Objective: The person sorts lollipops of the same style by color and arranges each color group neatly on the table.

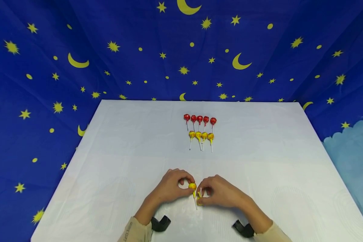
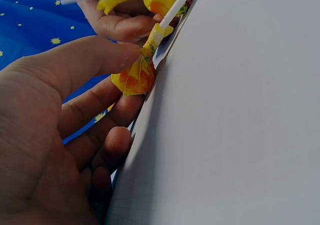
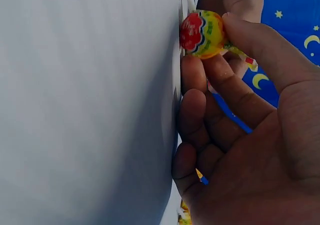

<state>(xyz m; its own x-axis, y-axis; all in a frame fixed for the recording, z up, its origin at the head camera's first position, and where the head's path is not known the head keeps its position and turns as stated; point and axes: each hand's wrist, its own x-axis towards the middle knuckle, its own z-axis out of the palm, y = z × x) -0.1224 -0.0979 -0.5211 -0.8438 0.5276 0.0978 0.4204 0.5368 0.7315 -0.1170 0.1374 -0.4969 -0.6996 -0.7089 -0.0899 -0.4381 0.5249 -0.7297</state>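
Note:
My left hand pinches the wrapped head of a yellow lollipop low on the white table; its white stick points toward me. The left wrist view shows thumb and fingers of that hand around this lollipop's head. Right beside it, my right hand holds a second yellow lollipop. In the right wrist view that hand pinches this lollipop's red-labelled head between thumb and fingertips. The two hands almost touch.
Farther back lie a row of several red lollipops and, just below it, a row of several yellow lollipops, sticks toward me. A blue cloth with yellow stars and moons surrounds the table. A black strap sits on each wrist.

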